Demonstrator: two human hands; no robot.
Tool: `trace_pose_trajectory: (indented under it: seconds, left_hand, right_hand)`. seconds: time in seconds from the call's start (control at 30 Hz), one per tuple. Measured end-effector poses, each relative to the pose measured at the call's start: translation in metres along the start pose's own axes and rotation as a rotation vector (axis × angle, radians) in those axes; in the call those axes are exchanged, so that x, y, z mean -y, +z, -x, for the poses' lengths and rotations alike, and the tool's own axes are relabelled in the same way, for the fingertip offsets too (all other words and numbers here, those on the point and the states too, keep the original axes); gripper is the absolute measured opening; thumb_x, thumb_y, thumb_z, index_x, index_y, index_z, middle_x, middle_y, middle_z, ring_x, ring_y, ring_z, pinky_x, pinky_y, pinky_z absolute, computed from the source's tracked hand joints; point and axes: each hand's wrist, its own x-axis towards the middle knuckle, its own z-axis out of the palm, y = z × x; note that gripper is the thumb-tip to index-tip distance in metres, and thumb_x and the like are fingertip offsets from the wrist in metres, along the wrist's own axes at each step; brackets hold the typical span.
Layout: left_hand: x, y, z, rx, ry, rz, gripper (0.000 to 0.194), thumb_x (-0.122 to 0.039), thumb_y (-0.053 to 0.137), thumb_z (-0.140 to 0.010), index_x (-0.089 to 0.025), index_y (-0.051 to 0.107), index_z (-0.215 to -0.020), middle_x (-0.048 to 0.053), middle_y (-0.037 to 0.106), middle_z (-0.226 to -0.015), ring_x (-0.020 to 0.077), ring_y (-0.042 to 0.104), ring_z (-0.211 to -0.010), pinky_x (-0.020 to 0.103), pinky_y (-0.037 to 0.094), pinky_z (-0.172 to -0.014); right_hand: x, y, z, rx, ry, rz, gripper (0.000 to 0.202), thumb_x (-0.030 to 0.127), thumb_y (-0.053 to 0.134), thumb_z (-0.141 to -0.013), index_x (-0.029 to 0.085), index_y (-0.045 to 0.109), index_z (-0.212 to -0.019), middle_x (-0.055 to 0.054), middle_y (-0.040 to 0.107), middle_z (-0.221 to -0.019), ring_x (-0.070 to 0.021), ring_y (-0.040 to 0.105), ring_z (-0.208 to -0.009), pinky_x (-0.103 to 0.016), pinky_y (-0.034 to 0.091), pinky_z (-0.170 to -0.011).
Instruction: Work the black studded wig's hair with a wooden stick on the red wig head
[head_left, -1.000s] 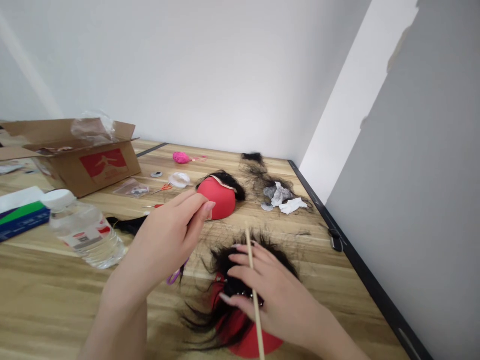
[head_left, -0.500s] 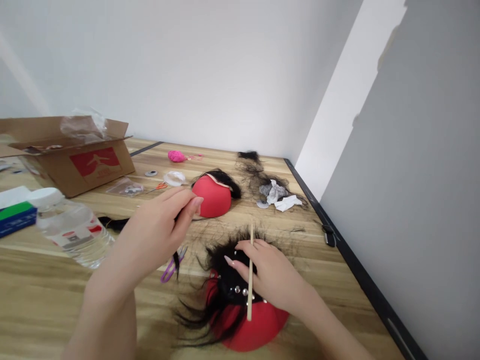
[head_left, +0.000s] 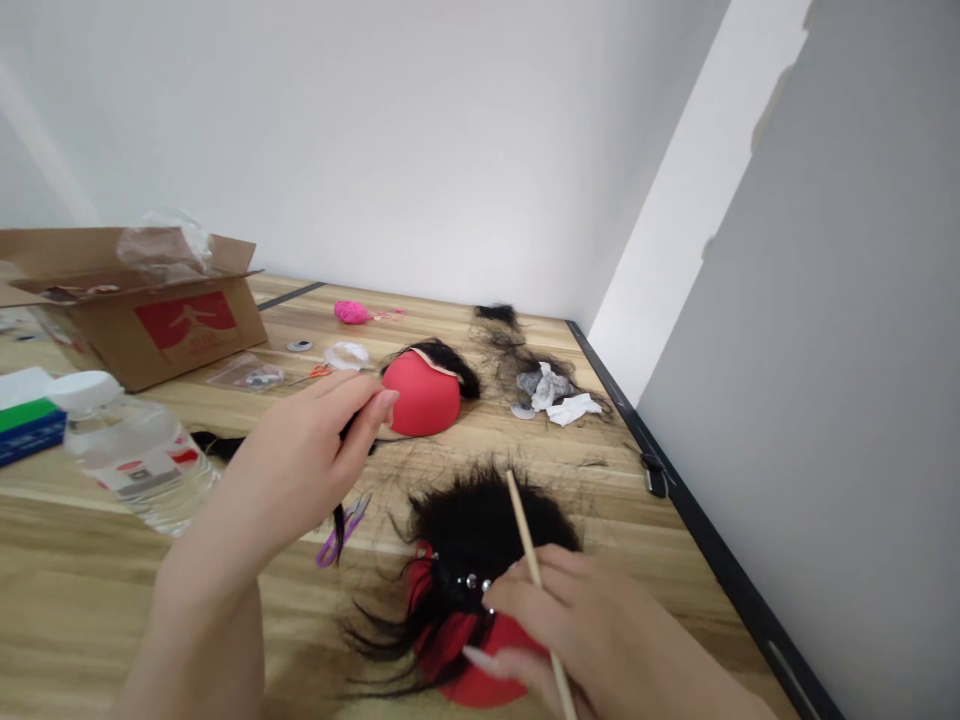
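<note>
My left hand (head_left: 311,450) is raised over the table, thumb and forefinger pinched together. A lock of black hair (head_left: 339,530) hangs below it. My right hand (head_left: 581,615) is low over a red dome-shaped form (head_left: 480,685), with a thin wooden stick (head_left: 523,525) held slanting across its fingers. Short black hair (head_left: 472,515) stands up over the far part of the form, and long strands trail to the left. Several round shiny pin heads (head_left: 471,581) sit in a row on its dark part, near my right fingertips. Purple snips (head_left: 328,550) lie beneath my left hand.
A second red form (head_left: 421,395) with black hair stands behind. On the left are a water bottle (head_left: 139,470) and an open cardboard box (head_left: 180,330). Loose hair and crumpled tissue (head_left: 574,409) lie at the back right. A black edge strip (head_left: 697,535) runs along the wall.
My right hand has drawn back toward me and to the right, off the hair, and the stick now tilts instead of standing nearly vertical. My left hand has shifted slightly left.
</note>
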Motion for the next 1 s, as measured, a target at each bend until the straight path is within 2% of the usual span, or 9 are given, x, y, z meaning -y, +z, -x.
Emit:
trace_pose_trajectory:
  seconds: [0.1,0.23,0.3,0.4,0.53,0.63,0.73,0.9,1.0]
  left_hand:
    - [0.0,0.0,0.0,-0.009,0.008,-0.003,0.033,-0.039,0.036,-0.101,-0.022,0.051,-0.076,0.0,0.056,-0.071,0.0184,0.053,-0.065,0.03,0.037,-0.064]
    - [0.0,-0.001,0.0,-0.007,0.007,-0.009,0.033,-0.037,0.036,-0.101,-0.022,0.05,-0.076,0.0,0.055,-0.071,0.0176,0.052,-0.065,0.03,0.036,-0.063]
    - [0.001,0.0,0.0,-0.006,0.006,-0.009,0.033,-0.038,0.036,-0.101,-0.022,0.05,-0.076,0.0,0.055,-0.071,0.0178,0.052,-0.065,0.03,0.036,-0.063]
    - [0.001,0.001,-0.001,0.002,0.001,-0.003,0.033,-0.039,0.036,-0.101,-0.022,0.051,-0.077,0.0,0.056,-0.073,0.0183,0.053,-0.066,0.03,0.036,-0.064]
    - [-0.001,0.002,0.0,0.009,-0.002,0.011,0.034,-0.038,0.036,-0.101,-0.022,0.05,-0.076,0.0,0.055,-0.072,0.0183,0.052,-0.065,0.031,0.036,-0.063]
    - [-0.001,0.002,0.0,0.018,-0.002,0.016,0.034,-0.038,0.036,-0.101,-0.022,0.05,-0.074,0.0,0.054,-0.07,0.018,0.05,-0.064,0.031,0.035,-0.062]
    - [-0.001,0.003,0.001,0.022,-0.001,0.02,0.035,-0.039,0.036,-0.102,-0.021,0.051,-0.076,0.0,0.054,-0.072,0.0177,0.051,-0.066,0.03,0.035,-0.063]
    - [0.0,0.004,0.001,0.004,0.027,0.018,0.035,-0.038,0.035,-0.103,-0.02,0.052,-0.077,-0.001,0.053,-0.072,0.0164,0.05,-0.065,0.03,0.034,-0.063]
    - [0.0,0.004,0.0,-0.002,0.048,0.018,0.035,-0.036,0.035,-0.103,-0.019,0.052,-0.077,-0.001,0.053,-0.073,0.0159,0.05,-0.066,0.029,0.034,-0.063]
  right_hand:
    - [0.002,0.005,-0.003,0.055,-0.01,-0.001,0.015,0.034,0.062,-0.095,0.022,0.069,-0.102,-0.005,0.076,-0.097,-0.025,0.07,-0.086,-0.036,0.057,-0.072]
    - [-0.006,0.006,-0.007,0.089,0.146,0.005,0.016,0.025,0.055,-0.098,0.021,0.068,-0.107,-0.009,0.072,-0.118,-0.0328,0.064,-0.109,-0.048,0.054,-0.088]
    - [-0.011,0.004,-0.011,0.091,0.19,-0.056,0.019,0.022,0.052,-0.099,0.021,0.066,-0.111,-0.01,0.07,-0.122,-0.0307,0.062,-0.115,-0.047,0.052,-0.093]
    - [-0.023,0.006,-0.021,0.119,0.248,-0.165,0.022,0.02,0.046,-0.102,0.018,0.064,-0.115,-0.009,0.07,-0.117,-0.0254,0.064,-0.11,-0.04,0.052,-0.093]
    - [-0.046,0.015,-0.035,0.108,0.342,-0.259,0.027,0.032,0.045,-0.104,0.018,0.062,-0.12,-0.01,0.071,-0.117,-0.0248,0.065,-0.11,-0.038,0.05,-0.093]
    - [-0.063,0.018,-0.038,0.106,0.408,-0.283,0.03,0.037,0.043,-0.104,0.02,0.066,-0.111,-0.008,0.074,-0.107,-0.0242,0.069,-0.101,-0.037,0.052,-0.088]
    - [-0.07,0.01,-0.031,0.12,0.513,-0.15,0.031,0.039,0.045,-0.102,0.018,0.068,-0.102,-0.01,0.076,-0.097,-0.0277,0.071,-0.092,-0.04,0.053,-0.082]
    - [-0.052,-0.015,-0.005,0.081,0.526,-0.145,0.04,0.045,0.057,-0.096,0.021,0.062,-0.127,-0.012,0.069,-0.127,-0.0298,0.065,-0.118,-0.045,0.051,-0.1]
    - [-0.04,-0.02,0.007,0.22,0.432,-0.265,0.061,0.03,0.072,-0.085,0.03,0.052,-0.142,-0.005,0.051,-0.152,-0.0268,0.051,-0.137,-0.04,0.045,-0.112]
